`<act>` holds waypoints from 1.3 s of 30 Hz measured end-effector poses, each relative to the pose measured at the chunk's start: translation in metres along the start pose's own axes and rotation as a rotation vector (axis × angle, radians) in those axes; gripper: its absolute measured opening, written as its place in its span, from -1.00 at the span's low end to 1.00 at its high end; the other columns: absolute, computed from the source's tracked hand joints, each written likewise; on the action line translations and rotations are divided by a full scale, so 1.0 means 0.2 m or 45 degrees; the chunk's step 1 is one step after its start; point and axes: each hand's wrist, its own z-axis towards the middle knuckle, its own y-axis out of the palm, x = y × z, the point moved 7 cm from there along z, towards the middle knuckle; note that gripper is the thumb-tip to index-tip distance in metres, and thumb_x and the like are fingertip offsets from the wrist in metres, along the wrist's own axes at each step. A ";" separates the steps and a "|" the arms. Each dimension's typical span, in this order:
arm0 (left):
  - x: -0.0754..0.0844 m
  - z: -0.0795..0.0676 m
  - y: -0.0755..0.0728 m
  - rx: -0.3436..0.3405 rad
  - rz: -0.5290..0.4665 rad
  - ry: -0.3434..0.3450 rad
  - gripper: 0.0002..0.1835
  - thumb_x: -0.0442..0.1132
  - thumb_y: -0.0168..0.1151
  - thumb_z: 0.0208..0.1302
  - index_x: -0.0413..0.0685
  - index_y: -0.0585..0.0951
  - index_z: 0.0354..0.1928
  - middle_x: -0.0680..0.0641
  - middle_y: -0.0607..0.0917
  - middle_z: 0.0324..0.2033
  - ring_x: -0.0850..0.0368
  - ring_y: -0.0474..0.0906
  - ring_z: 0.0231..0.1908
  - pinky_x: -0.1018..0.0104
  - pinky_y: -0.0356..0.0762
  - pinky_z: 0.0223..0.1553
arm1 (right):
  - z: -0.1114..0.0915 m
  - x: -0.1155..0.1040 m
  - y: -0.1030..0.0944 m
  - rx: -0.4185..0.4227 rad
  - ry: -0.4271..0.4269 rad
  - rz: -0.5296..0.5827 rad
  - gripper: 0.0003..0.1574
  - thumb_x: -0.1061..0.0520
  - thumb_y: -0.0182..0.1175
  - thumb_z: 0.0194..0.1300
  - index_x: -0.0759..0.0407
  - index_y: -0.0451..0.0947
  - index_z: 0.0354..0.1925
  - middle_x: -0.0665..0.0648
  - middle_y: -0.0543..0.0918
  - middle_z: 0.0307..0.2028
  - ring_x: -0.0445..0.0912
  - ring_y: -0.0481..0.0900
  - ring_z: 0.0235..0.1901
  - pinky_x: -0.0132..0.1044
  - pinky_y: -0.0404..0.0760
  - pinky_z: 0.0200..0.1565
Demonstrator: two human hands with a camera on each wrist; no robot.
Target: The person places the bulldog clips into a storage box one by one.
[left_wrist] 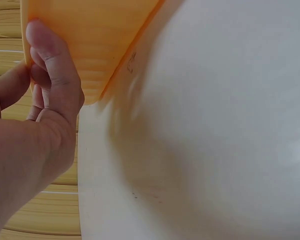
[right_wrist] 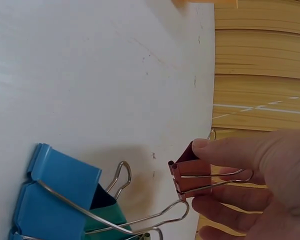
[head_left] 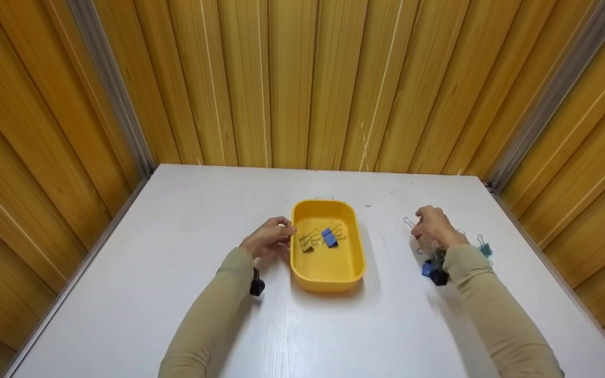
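My left hand (head_left: 271, 236) pinches the left rim of a yellow plastic tray (head_left: 329, 286), its thumb and fingers on either side of the wall in the left wrist view. Inside lie a yellow-green binder clip (head_left: 308, 245) and a blue-violet binder clip (head_left: 330, 237). To the right of the tray, my right hand (head_left: 433, 227) holds a dark pink binder clip (right_wrist: 194, 175) between thumb and fingers. Near it in the right wrist view are a large blue binder clip (right_wrist: 60, 192) and a green binder clip (right_wrist: 107, 217), which the blue one partly covers.
A teal binder clip (head_left: 484, 248) lies right of my right wrist; other clips there are partly hidden by the hand. The white table (head_left: 218, 194) is enclosed by wood-patterned panels (head_left: 287, 84) at the back and both sides.
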 end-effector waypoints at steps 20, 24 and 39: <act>-0.01 0.00 -0.01 0.002 0.016 0.007 -0.88 -0.30 0.12 0.36 -0.07 0.36 -0.23 -0.05 0.59 -0.44 0.17 0.54 -0.52 0.34 0.52 -0.49 | 0.02 -0.24 -0.07 0.079 -0.176 -0.019 -0.29 0.29 0.32 0.11 0.65 0.33 0.14 0.36 0.69 -0.31 -0.01 0.58 -0.35 0.01 0.57 -0.08; -0.01 -0.01 -0.01 0.007 0.011 0.012 -0.88 -0.30 0.13 0.35 -0.07 0.36 -0.25 -0.05 0.59 -0.43 0.17 0.55 -0.50 0.34 0.52 -0.48 | 0.02 -0.30 -0.07 0.075 -0.210 -0.014 -0.29 0.30 0.33 0.11 0.64 0.34 0.15 0.36 0.69 -0.32 -0.04 0.60 -0.38 -0.05 0.60 -0.12; -0.01 0.00 0.00 -0.004 0.010 0.018 -0.88 -0.28 0.12 0.36 -0.10 0.37 -0.21 -0.05 0.61 -0.46 0.18 0.55 -0.55 0.38 0.54 -0.52 | 0.00 -0.55 -0.06 0.114 -0.328 -0.020 -0.38 0.29 0.35 0.07 0.54 0.45 0.09 0.29 0.70 -0.33 -0.05 0.61 -0.38 -0.02 0.63 -0.09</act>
